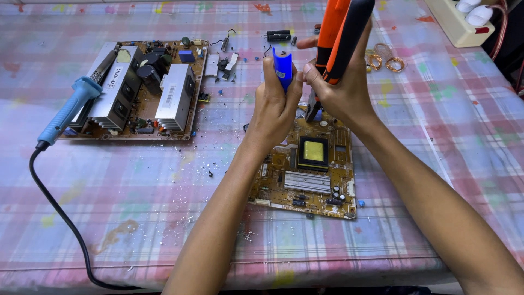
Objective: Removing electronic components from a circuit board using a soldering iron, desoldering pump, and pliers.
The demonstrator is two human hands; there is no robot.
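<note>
The tabletop (136,207), covered in a faded checked cloth, carries grit and small loose parts everywhere, and any of them could be swept off or pressed under a forearm. On its left side the large circuit board (139,90) with grey heat sinks bears a blue-handled soldering iron (68,112) laid across it; if that iron is hot it could scorch the board, and its black cable (60,213), trailing off the near edge, could snag and drag it down.

The small brown circuit board (305,169) lies flat under both hands, unclamped, so a hard push or pull could make it skid or flex.

The right hand (341,93) is closed around an orange and black tool (341,38) that points down at the far edge of this board. A slip could gouge the board or jab the left hand (275,106), which is wrapped tightly around a blue handle (283,68) just beside it.

Both tool tips are hidden behind the hands, so I cannot tell what they touch. The orange tool's top is cut off by the frame, as is the cream power strip (456,22) at the far right. The copper coils (385,59) and scattered parts near them are too small to identify.
</note>
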